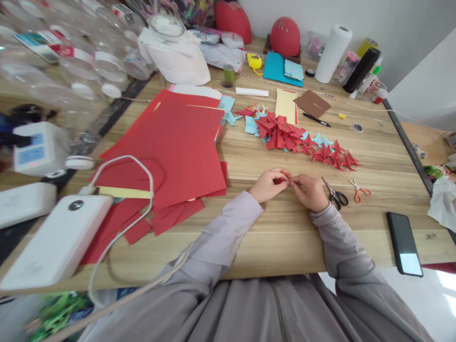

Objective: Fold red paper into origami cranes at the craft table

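My left hand (268,185) and my right hand (309,191) meet over the wooden table (270,247), their fingertips pinched on a small folded red paper piece (281,179). The fingers cover most of this piece. Just beyond my hands lies a heap of folded red paper cranes (280,132), with light blue ones (318,139) among them. To the left, large red paper sheets (185,152) are stacked, with smaller red pieces (138,231) at their near edge. Black-handled scissors (337,194) and small orange-handled scissors (359,191) rest right of my right hand.
White power bank (57,242) with a looping cable (151,190) stands at the left front, near plastic bottles (107,66). A phone (404,242) lies at the right front edge. Toward the back are a yellow tape measure (254,61), a white roll (333,54) and a pen (317,119).
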